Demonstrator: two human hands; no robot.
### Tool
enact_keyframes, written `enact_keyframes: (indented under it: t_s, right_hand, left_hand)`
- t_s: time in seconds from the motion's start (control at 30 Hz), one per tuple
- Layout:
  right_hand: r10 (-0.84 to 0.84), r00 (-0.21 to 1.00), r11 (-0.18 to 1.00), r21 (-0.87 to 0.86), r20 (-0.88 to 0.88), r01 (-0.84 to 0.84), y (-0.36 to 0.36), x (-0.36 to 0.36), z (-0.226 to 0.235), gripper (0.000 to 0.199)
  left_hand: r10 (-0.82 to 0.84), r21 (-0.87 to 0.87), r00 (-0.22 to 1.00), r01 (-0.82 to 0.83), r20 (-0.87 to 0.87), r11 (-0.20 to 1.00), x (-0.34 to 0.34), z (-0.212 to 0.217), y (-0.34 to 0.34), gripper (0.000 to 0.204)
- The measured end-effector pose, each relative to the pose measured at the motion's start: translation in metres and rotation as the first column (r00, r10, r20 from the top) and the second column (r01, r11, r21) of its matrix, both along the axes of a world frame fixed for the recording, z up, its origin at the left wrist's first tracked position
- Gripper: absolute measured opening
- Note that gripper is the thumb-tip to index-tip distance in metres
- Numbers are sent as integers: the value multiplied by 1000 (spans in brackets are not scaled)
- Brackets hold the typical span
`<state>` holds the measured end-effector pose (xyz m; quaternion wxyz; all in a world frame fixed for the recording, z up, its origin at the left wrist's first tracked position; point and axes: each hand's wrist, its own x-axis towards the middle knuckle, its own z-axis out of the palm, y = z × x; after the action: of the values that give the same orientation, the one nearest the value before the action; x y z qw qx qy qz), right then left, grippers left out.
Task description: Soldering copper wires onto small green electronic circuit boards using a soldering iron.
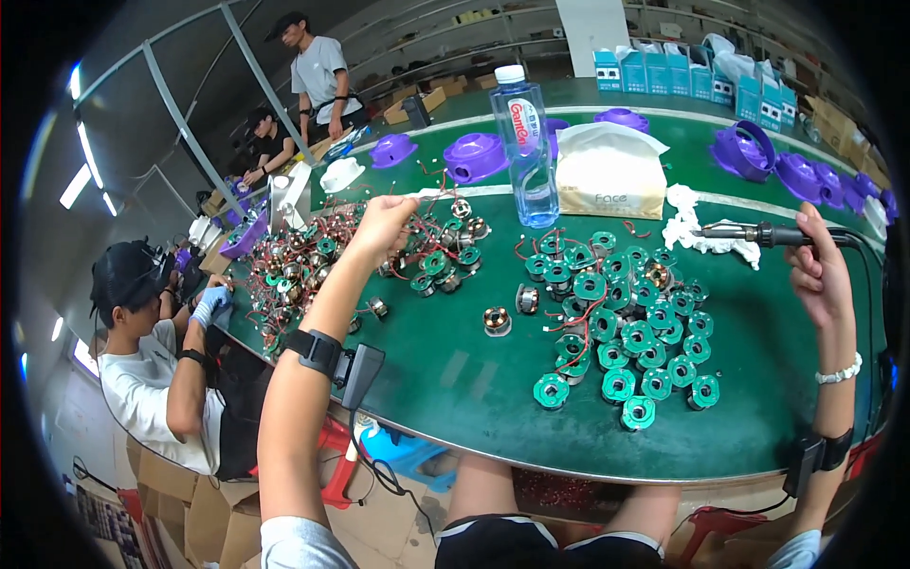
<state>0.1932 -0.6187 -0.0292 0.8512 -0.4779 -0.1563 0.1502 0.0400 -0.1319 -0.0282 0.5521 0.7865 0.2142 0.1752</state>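
Observation:
In my right hand is a soldering iron, held by its dark handle. Its metal tip points left, over crumpled white tissue on the bench. My left hand is closed in a pinch above a heap of small motors with red wires; what its fingers hold, if anything, I cannot make out. Between my hands stands a large group of small motors topped with green circuit boards. Two motors, one showing copper windings, lie just left of that group.
A water bottle and a tissue pack stand behind the motors. Purple housings line the back of the green bench. Teal boxes stand farther back. A gloved co-worker sits at left; others work beyond.

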Motion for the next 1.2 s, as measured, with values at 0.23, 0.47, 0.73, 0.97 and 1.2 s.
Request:
enact_keyframes:
  t_s: [0.23,0.47,0.73,0.97,1.2]
  right_hand:
    - [-13,1000,1000,-23,25,13,-2,-1,-1,12]
    - [-32,999,999,-32,13,32,0,1,-2,12]
    - [0,1000,1000,-24,23,0,0,-2,0,14]
    - [20,999,1000,-13,26,-19,0,-4,1,15]
    - [27,999,999,-17,32,-27,-1,-6,4,18]
  left_hand:
    - [-10,868,994,103,-112,486,-31,12,-7,24]
    - [-19,701,999,-17,44,713,-48,47,-37,25]
    - [318,657,887,462,-336,-595,-43,18,-97,74]
    - [516,780,782,548,-349,-303,-23,-17,-40,34]
    - [7,620,716,599,-698,507,-29,12,-25,10]
